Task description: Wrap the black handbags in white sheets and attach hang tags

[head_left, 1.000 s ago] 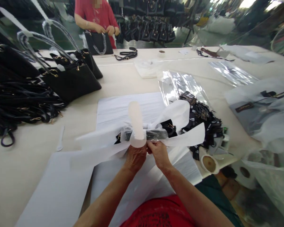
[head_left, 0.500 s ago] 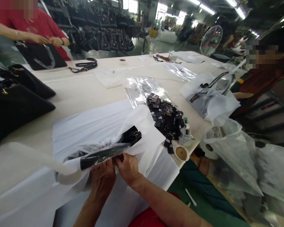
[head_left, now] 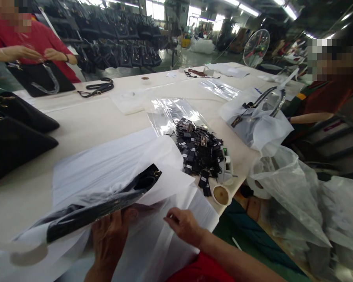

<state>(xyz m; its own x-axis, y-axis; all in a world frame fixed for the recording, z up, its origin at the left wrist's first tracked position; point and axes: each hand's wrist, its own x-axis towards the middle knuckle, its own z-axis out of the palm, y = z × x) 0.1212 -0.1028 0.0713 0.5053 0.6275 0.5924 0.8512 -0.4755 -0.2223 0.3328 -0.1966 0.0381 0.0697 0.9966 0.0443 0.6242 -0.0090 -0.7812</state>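
My left hand grips a black bag strap wrapped in clear plastic, its thumb pressed on the strap from below. The strap runs from lower left up to a gold buckle end near the middle. My right hand has come off the strap and rests with curled fingers on the white tissue paper spread over the table. A white paper band hangs at the strap's left end.
A pile of black tags on a clear bag lies right of the paper, with a tape roll at the table edge. Black handbags stand at left. One person works at the far left, another sits at right by a wrapped bag.
The view swung right. The wrapped strap tilted and slid down to the left. My right hand let go of it and dropped onto the paper; the left still holds it.
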